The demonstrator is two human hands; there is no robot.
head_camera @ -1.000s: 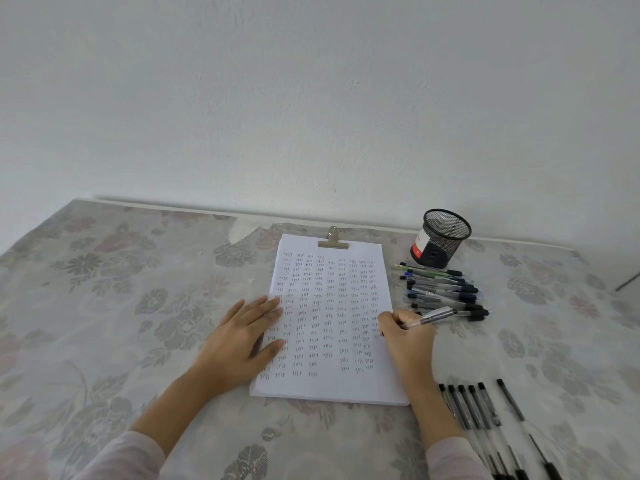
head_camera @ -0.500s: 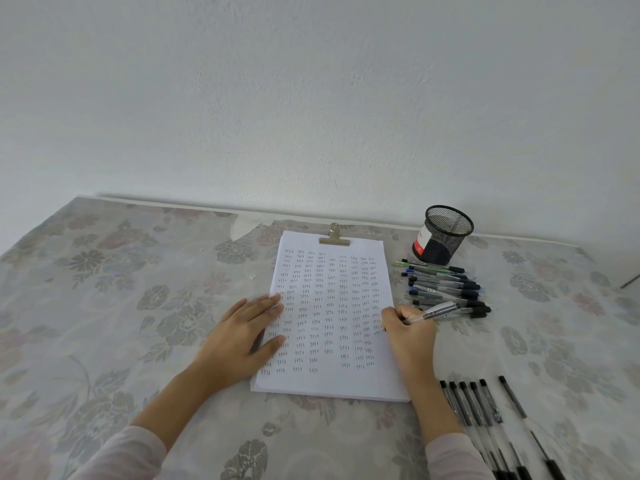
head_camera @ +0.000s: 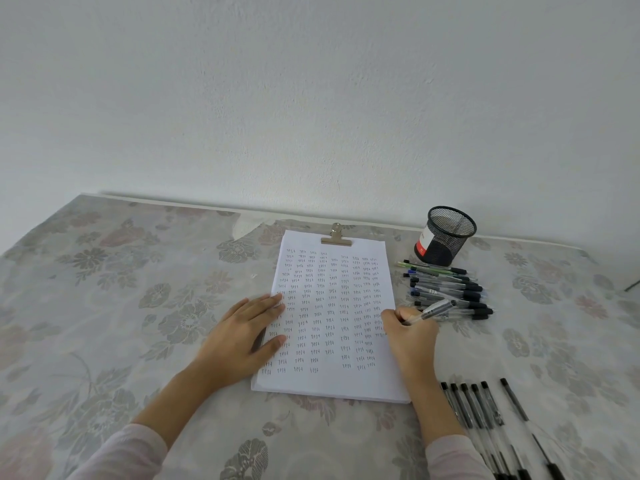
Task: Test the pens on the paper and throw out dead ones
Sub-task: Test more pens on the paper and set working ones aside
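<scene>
A white paper stack [head_camera: 332,386] held by a metal clip [head_camera: 336,235] lies on the table, covered with rows of small handwritten words. My left hand [head_camera: 239,337] rests flat on the paper's left edge, fingers straight. My right hand [head_camera: 410,336] grips a clear pen [head_camera: 434,310] with its tip down on the paper's right side. A pile of several pens [head_camera: 446,289] lies just right of the paper. Several black-capped pens [head_camera: 485,414] lie in a row at the lower right.
A black mesh pen cup [head_camera: 445,240] stands near the wall, behind the pen pile. The table wears a floral cloth [head_camera: 114,306]. A white wall rises right behind the table's far edge.
The right hand has shifted slightly along the paper's right side while writing with the pen. The left hand stays flat on the paper.
</scene>
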